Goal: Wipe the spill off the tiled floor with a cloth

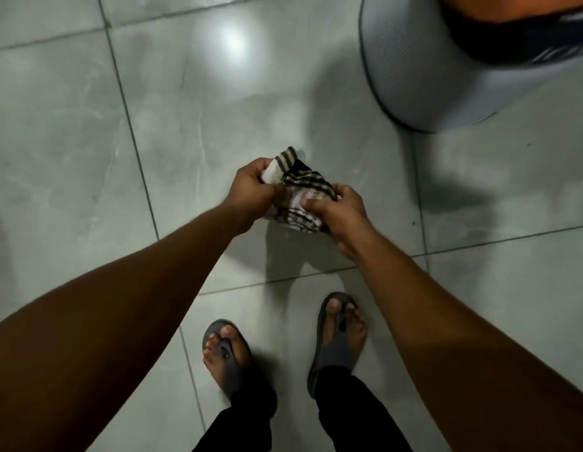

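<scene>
1. The left hand [251,187] was closed on the left end of the cloth [300,190], its grip bunching the fabric.
2. The striped cloth hung between the two grips, held up above the tiled floor [88,141], crumpled.
3. The right hand [339,207] pinched the cloth's right end, fingers curled over it.
4. Beyond the right grip, well apart, stood a grey bin [430,70].
5. Below the grips, two sandals [228,357] stood on the floor.

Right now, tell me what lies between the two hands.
In the head view, only the bunched checked cloth, gripped by the left hand and right hand.
</scene>
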